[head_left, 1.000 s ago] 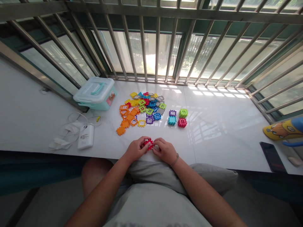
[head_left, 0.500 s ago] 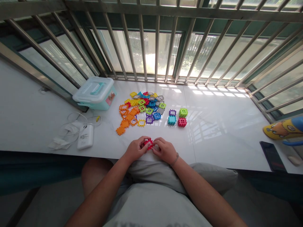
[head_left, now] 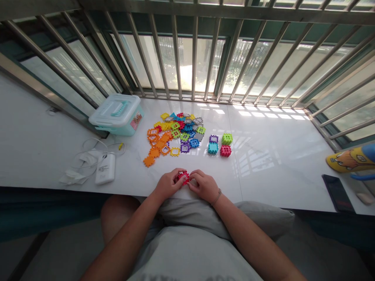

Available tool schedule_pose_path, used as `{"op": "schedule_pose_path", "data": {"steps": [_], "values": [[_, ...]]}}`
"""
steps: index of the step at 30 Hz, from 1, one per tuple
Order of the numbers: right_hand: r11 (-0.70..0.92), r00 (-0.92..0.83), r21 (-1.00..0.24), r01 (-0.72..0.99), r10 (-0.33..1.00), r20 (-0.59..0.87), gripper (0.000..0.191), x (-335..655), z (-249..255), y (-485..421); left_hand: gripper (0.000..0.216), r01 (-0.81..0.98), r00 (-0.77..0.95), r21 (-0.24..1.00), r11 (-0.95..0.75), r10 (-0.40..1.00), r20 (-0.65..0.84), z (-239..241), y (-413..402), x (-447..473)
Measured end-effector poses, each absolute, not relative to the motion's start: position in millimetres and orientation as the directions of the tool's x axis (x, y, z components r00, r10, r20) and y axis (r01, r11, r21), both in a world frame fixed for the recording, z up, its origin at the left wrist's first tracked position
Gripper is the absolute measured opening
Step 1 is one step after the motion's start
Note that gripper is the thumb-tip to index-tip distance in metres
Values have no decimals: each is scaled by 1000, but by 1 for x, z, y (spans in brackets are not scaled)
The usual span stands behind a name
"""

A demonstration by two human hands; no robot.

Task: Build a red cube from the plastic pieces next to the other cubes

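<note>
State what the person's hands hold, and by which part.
Both the left hand and right hand hold red toothed plastic pieces, each hand's grip on the outer edges at its own side.

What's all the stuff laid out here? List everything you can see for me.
red interlocking tiles: a few joined, red, held between both hands at the near edge
loose tile pile: many, mixed colours, middle of the sill
assembled cubes: four, purple, green, teal, red, right of the pile
storage box: one, clear lid over teal, back left
power bank: one, white, front left, with white cable
phone: one, black, front right
cartoon-printed object: one, yellow and blue, far right
window bars: many, metal, behind the sill
sill: one, white, glossy
left hand: one, gripping the red tiles
right hand: one, bracelet at wrist, gripping the red tiles
</note>
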State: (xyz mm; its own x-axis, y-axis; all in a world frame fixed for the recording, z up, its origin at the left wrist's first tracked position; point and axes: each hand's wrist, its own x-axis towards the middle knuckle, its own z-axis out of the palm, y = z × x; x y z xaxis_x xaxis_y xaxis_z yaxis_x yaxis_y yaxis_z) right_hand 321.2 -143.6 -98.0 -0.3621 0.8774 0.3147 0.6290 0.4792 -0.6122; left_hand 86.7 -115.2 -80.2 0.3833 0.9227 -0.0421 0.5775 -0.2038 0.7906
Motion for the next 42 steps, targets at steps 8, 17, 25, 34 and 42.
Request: {"op": "schedule_pose_path", "data": {"steps": [8,17,25,34,42], "values": [[472,-366,-612,635,881,299,15,322,-99,-144,37,576,383,794,-195,923,-51,-82,-115,87],[479,-369,-616,626,877,307,15,322,-98,-143,37,578,373,795,-184,926,-57,-80,-115,89],[476,-364,-609,635,879,308,14,322,-97,-143,37,587,367,790,-180,928,-62,-78,-115,89],[469,-357,-614,634,883,306,14,322,-98,-143,37,587,369,788,-185,928,-58,-78,-116,89],[470,-363,-614,634,882,301,13,321,-96,-143,38,583,373,792,-179,925,-65,-80,-115,89]]}}
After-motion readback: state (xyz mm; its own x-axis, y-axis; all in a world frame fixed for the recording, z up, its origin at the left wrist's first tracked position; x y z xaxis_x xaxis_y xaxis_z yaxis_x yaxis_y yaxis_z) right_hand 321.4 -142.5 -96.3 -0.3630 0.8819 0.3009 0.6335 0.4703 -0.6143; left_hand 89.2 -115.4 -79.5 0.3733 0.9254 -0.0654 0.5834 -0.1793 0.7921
